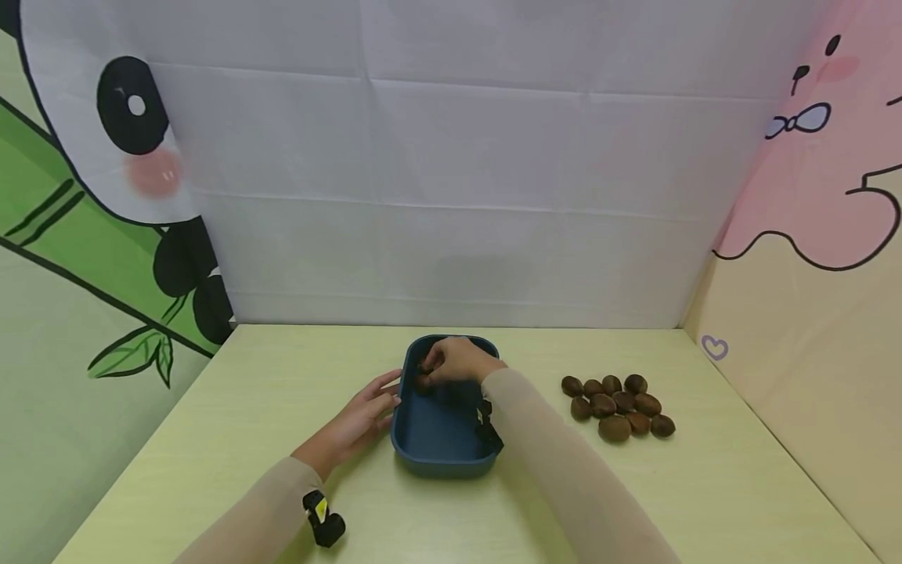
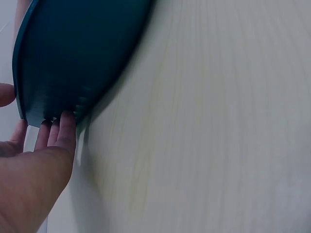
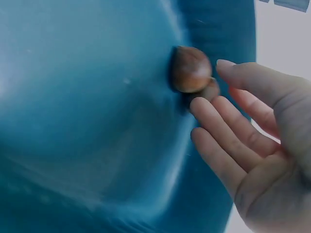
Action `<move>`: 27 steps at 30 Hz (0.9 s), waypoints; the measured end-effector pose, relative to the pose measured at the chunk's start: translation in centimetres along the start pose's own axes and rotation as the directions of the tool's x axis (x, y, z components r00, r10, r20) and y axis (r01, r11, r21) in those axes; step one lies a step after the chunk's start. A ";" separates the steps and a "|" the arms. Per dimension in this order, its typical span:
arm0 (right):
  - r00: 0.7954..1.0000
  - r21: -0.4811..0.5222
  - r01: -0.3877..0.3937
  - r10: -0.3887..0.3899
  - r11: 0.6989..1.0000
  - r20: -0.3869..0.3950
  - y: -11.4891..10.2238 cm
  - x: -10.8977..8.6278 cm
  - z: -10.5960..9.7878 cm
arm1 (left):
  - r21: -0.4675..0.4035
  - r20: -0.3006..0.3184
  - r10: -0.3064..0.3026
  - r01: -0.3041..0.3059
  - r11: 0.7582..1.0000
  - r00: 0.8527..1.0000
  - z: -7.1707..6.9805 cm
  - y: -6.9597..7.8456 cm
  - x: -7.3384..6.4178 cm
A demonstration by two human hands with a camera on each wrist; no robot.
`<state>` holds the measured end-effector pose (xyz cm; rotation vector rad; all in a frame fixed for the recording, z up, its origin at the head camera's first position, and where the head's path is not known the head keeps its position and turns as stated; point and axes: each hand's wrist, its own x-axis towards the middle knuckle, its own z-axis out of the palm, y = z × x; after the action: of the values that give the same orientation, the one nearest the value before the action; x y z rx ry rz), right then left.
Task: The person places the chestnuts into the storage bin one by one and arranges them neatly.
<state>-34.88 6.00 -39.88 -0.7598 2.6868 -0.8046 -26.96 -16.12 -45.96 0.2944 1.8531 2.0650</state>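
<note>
A deep blue rectangular container (image 1: 442,450) stands on the table, its long side running away from me. My left hand (image 1: 362,415) touches its left outer wall with spread, fairly straight fingers; the left wrist view shows the fingertips (image 2: 68,118) against that wall. My right hand (image 1: 458,360) reaches inside at the far left part. In the right wrist view its fingers are loosely spread beside a brown chestnut (image 3: 192,70), with a second chestnut (image 3: 211,90) partly hidden behind it. The chestnuts lie by the container's inner wall, with nothing plainly pinched.
To the right of the container, a loose cluster of several chestnuts (image 1: 615,406) lies on the pale wood-grain table (image 1: 296,352). A white cloth backdrop (image 1: 465,196) rises behind the table, with cartoon-printed panels on both sides.
</note>
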 end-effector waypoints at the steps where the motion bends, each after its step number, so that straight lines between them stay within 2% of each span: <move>1: 1.000 -0.002 0.009 -0.009 1.000 0.001 -0.1 -0.1 -0.4 | -0.002 -0.003 0.000 0.000 1.000 1.000 0.0 0.0 0.0; 7: 0.998 -0.009 0.057 -0.057 0.998 0.005 -0.5 -1.0 -3.2 | 0.002 0.003 0.001 -0.001 1.000 1.000 -0.2 0.0 0.0; 12: 0.997 -0.020 0.076 -0.076 0.997 0.003 -0.1 -2.5 -5.7 | 0.012 0.000 0.010 -0.010 1.000 1.000 0.0 0.2 -0.1; 19: 0.999 -0.036 0.036 -0.037 0.999 -0.037 2.6 -5.3 -8.1 | 0.026 0.004 0.022 -0.022 0.999 1.000 0.2 0.2 -0.1; 27: 0.997 -0.013 -0.034 0.033 0.999 -0.074 7.0 -8.5 -10.0 | 0.021 -0.014 0.005 -0.004 1.000 1.000 0.1 0.0 -0.2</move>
<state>-34.17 20.02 -35.01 -0.6991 2.7658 -0.8213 -26.74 -16.07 -45.95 0.2901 1.8846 2.0572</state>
